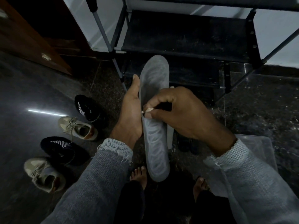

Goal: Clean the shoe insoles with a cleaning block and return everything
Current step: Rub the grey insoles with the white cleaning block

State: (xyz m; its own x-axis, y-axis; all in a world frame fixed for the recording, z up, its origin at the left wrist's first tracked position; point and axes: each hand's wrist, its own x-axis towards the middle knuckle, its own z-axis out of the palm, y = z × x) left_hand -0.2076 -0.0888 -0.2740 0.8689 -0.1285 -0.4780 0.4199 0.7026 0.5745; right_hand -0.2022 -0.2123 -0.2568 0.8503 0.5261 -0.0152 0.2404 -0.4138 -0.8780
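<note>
A long grey insole (154, 143) is held up in front of me, its toe end pointing away toward the rack. My left hand (131, 113) holds it along its left edge, thumb stretched up beside it. My right hand (178, 110) pinches a small white cleaning block (147, 110) between thumb and fingers and presses it against the insole's middle. A second, paler insole (170, 135) shows behind the first, under my right hand.
Two black sneakers (88, 109) (63, 150) and two beige sneakers (79, 127) (44, 173) lie on the dark floor at left. A black shoe rack (186, 39) stands ahead. A clear plastic box (257, 152) sits under my right forearm. My bare feet (139, 175) are below.
</note>
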